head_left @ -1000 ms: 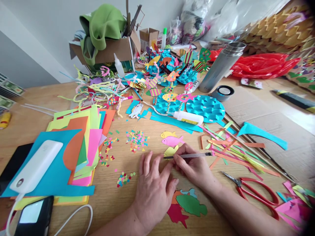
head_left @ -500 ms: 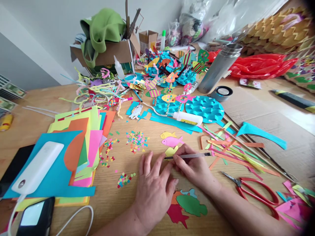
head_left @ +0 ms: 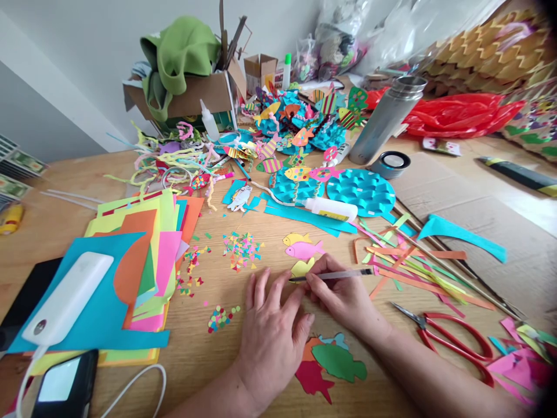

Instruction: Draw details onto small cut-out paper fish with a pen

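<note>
A yellow paper fish (head_left: pixel 300 269) lies on the table, partly covered by my hands. In my right hand (head_left: pixel 342 296) is a slim pen (head_left: pixel 348 274), pinched between thumb and fingers, its dark tip on the yellow fish. My left hand (head_left: pixel 274 325) rests flat with fingers spread, the fingertips at the fish's near edge. Beyond the hands lie a pink paper fish (head_left: pixel 302 250) and an orange-yellow one (head_left: pixel 296 238). Nearer me, a green paper fish (head_left: pixel 337 363) overlaps a red one (head_left: pixel 311 378), with orange and light blue ones partly hidden.
Red-handled scissors (head_left: pixel 456 342) and paper strips (head_left: pixel 418 261) lie to the right. Confetti bits (head_left: pixel 243 249) and stacked coloured paper with a white power bank (head_left: pixel 69 296) are on the left. Behind are a glue bottle (head_left: pixel 331 209), blue discs (head_left: pixel 361 193) and a steel flask (head_left: pixel 387 119).
The pen tip has shifted very slightly left on the yellow fish. Both hands otherwise stay in nearly the same place.
</note>
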A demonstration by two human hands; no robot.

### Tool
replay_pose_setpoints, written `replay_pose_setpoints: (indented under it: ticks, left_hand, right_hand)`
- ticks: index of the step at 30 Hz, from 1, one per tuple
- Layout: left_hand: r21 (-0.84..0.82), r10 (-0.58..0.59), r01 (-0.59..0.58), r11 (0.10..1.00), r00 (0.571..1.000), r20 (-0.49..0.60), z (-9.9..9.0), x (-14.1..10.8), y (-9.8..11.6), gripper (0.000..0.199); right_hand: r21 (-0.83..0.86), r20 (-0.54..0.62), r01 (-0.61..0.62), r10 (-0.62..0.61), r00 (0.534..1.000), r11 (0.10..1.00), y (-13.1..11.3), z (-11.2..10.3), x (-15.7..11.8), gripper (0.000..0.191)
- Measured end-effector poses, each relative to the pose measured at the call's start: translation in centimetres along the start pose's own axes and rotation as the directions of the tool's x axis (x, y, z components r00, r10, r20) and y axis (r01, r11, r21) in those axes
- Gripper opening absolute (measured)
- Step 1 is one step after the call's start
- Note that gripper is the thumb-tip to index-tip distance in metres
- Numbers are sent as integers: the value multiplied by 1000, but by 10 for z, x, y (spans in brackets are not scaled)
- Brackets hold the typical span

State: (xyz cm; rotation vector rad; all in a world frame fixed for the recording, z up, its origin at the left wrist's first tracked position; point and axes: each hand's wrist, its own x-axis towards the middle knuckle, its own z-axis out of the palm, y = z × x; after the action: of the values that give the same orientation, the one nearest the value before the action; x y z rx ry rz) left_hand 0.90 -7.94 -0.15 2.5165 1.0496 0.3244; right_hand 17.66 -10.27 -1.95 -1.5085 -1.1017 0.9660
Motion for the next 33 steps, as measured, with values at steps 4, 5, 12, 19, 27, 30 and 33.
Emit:
replay_pose_setpoints:
  ticks: [4,5,12,19,27,30,33]
  left_hand:
    - [7,2,-2,1000,1000,1,0,1,0,43]
    - [9,1,-1,1000,1000,0,0,1,0,43]
    - [8,12,-12,1000,1000,-15,0,1,1,43]
    - [25,1,-1,1000,1000,-2,0,2,0,43]
    - [32,4,-4,999,1000,-4,0,0,1,43]
    - [32,8,-8,999,1000,-8,0,0,1,43]
    - [31,10,-10,999,1000,-7,1,0,0,42]
  right_hand:
    - [-2,-4,8,-8,1000,1000,-1,0,-1,22]
    - [-4,-4,12,-12,1000,1000,-1,0,-1,22]
    - [-14,-16,17,-17,1000,1000,-1,0,0,24]
    - [-20,-18,9,-9,1000,1000,0,0,-1,23]
    - [-15,-21,11,-11,1000,1000,0,-1,0,23]
    - [-6,-22,11,-11,1000,1000,1,0,0,23]
    - [3,-22,11,-10,1000,1000,1,0,0,22]
